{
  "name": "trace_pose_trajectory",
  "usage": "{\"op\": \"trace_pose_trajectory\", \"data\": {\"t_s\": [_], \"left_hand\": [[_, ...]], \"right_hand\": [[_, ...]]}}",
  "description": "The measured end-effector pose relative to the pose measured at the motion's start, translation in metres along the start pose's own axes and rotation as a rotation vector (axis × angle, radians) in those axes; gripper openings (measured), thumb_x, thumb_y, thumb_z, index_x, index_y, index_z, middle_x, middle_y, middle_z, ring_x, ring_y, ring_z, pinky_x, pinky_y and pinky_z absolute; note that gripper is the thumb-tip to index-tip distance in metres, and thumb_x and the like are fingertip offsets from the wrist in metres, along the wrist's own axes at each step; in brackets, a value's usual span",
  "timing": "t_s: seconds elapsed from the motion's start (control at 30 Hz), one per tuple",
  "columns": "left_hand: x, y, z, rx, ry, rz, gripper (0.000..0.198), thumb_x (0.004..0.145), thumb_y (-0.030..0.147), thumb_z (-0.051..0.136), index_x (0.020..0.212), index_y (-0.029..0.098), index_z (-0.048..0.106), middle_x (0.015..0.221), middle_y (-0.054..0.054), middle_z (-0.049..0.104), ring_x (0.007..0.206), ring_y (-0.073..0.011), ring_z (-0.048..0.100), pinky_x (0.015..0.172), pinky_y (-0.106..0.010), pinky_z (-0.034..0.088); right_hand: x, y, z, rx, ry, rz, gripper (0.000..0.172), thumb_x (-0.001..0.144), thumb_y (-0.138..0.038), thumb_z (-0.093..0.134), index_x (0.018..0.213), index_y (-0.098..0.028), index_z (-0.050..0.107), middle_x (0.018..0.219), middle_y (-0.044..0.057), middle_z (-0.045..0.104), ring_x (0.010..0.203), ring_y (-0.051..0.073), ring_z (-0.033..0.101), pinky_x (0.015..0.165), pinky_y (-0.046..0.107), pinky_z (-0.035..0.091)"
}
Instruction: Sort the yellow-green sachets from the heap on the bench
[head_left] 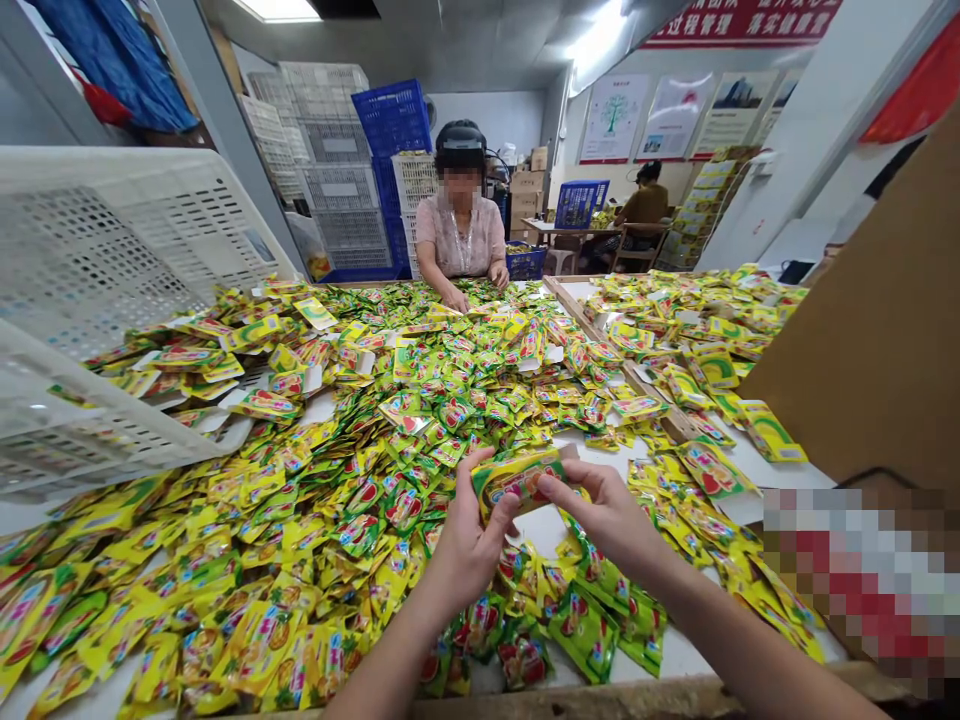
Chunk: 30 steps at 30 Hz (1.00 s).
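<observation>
Between both hands I hold a small yellow and green printed carton (517,478), raised a little above the table. My left hand (480,520) grips its left end, thumb across the front. My right hand (600,500) pinches its right end, where a pale flap stands out. Under and around my hands lie green candy sachets (585,625) with watermelon prints. Yellow sachets (300,650) with pineapple prints spread to the left. Whether anything is inside the carton is hidden.
A white plastic crate (135,250) lies tipped at left, with cartons spilling from its mouth. A wooden divider strip (645,385) runs along the table's right part. A brown cardboard panel (870,320) stands at right. Across the table a co-worker (461,230) handles sachets.
</observation>
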<state>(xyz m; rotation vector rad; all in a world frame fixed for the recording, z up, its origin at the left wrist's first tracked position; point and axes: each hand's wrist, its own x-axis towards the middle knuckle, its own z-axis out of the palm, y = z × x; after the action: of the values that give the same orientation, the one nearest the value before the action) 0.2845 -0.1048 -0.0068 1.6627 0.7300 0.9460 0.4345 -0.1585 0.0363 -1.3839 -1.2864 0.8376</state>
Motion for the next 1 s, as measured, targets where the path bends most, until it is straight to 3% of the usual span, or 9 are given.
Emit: {"op": "trace_pose_trajectory", "data": {"t_s": [0.1, 0.23, 0.33, 0.47, 0.57, 0.67, 0.77, 0.9, 1.0], "left_hand": [[-0.003, -0.004, 0.005, -0.238, -0.078, -0.090, 0.047, 0.088, 0.059, 0.036, 0.117, 0.023, 0.026, 0.079, 0.001, 0.059, 0.040, -0.0073, 0.049, 0.038, -0.020, 0.041], [-0.005, -0.005, 0.008, -0.245, -0.001, -0.082, 0.045, 0.085, 0.059, 0.044, 0.110, 0.023, 0.029, 0.072, 0.004, 0.057, 0.038, -0.0067, 0.048, 0.036, -0.018, 0.039], [-0.002, -0.002, 0.003, -0.196, 0.066, -0.036, 0.046, 0.085, 0.055, 0.048, 0.114, 0.022, 0.034, 0.085, -0.001, 0.062, 0.050, -0.0103, 0.058, 0.044, -0.022, 0.048], [0.001, 0.002, -0.003, -0.101, 0.088, 0.030, 0.048, 0.086, 0.048, 0.052, 0.123, 0.020, 0.038, 0.114, -0.010, 0.060, 0.096, -0.0192, 0.063, 0.083, -0.031, 0.052], [0.002, 0.001, -0.003, -0.149, 0.023, 0.016, 0.036, 0.086, 0.048, 0.051, 0.108, 0.019, 0.049, 0.101, -0.007, 0.065, 0.092, -0.0190, 0.063, 0.080, -0.030, 0.052], [0.002, -0.001, 0.000, -0.207, 0.012, 0.026, 0.035, 0.084, 0.050, 0.053, 0.100, 0.020, 0.050, 0.096, -0.005, 0.065, 0.089, -0.0182, 0.064, 0.077, -0.029, 0.052], [0.002, -0.003, 0.003, -0.198, -0.056, -0.001, 0.039, 0.080, 0.051, 0.057, 0.103, 0.020, 0.051, 0.098, -0.005, 0.065, 0.087, -0.0184, 0.063, 0.075, -0.029, 0.052], [0.001, -0.002, 0.004, -0.091, -0.124, -0.027, 0.028, 0.079, 0.039, 0.062, 0.098, 0.018, 0.057, 0.090, -0.004, 0.067, 0.081, -0.0179, 0.063, 0.072, -0.027, 0.051], [-0.003, -0.004, 0.006, -0.096, -0.213, -0.074, 0.027, 0.081, 0.035, 0.060, 0.103, 0.019, 0.058, 0.095, -0.006, 0.068, 0.085, -0.0198, 0.064, 0.075, -0.029, 0.051]], "right_hand": [[0.001, -0.005, 0.000, 0.060, -0.112, 0.033, 0.034, 0.080, -0.049, 0.060, 0.086, -0.018, 0.072, 0.085, 0.005, 0.073, 0.084, 0.022, 0.066, 0.086, 0.040, 0.049], [-0.001, -0.001, 0.003, 0.153, -0.185, 0.113, 0.034, 0.078, -0.050, 0.062, 0.085, -0.019, 0.072, 0.083, 0.004, 0.073, 0.081, 0.019, 0.067, 0.089, 0.040, 0.048], [-0.005, 0.004, 0.006, 0.199, -0.164, 0.118, 0.032, 0.079, -0.049, 0.062, 0.085, -0.019, 0.072, 0.083, 0.004, 0.073, 0.084, 0.020, 0.066, 0.090, 0.040, 0.047], [-0.011, 0.011, 0.007, 0.016, 0.075, -0.002, 0.030, 0.078, -0.046, 0.062, 0.072, -0.018, 0.068, 0.076, 0.005, 0.069, 0.078, 0.021, 0.063, 0.080, 0.038, 0.049], [-0.014, 0.018, 0.006, -0.147, 0.352, -0.110, 0.024, 0.069, -0.042, 0.072, 0.073, -0.020, 0.064, 0.071, 0.003, 0.063, 0.072, 0.019, 0.059, 0.075, 0.037, 0.050], [-0.015, 0.024, 0.002, -0.093, 0.560, -0.169, 0.054, 0.056, -0.036, 0.082, 0.102, -0.024, 0.055, 0.091, 0.003, 0.059, 0.081, 0.019, 0.061, 0.076, 0.035, 0.052], [-0.015, 0.026, -0.004, 0.160, 0.426, -0.007, 0.076, 0.052, -0.036, 0.083, 0.117, -0.026, 0.045, 0.108, 0.006, 0.056, 0.079, 0.017, 0.065, 0.067, 0.031, 0.056], [-0.023, 0.033, -0.010, 0.330, 0.174, 0.228, 0.045, 0.055, -0.038, 0.081, 0.087, -0.019, 0.056, 0.078, 0.001, 0.064, 0.061, 0.015, 0.065, 0.053, 0.026, 0.053], [-0.029, 0.040, -0.018, 0.320, 0.047, 0.307, 0.038, 0.056, -0.039, 0.081, 0.074, -0.019, 0.053, 0.061, -0.004, 0.062, 0.045, 0.011, 0.057, 0.045, 0.024, 0.048]]}}
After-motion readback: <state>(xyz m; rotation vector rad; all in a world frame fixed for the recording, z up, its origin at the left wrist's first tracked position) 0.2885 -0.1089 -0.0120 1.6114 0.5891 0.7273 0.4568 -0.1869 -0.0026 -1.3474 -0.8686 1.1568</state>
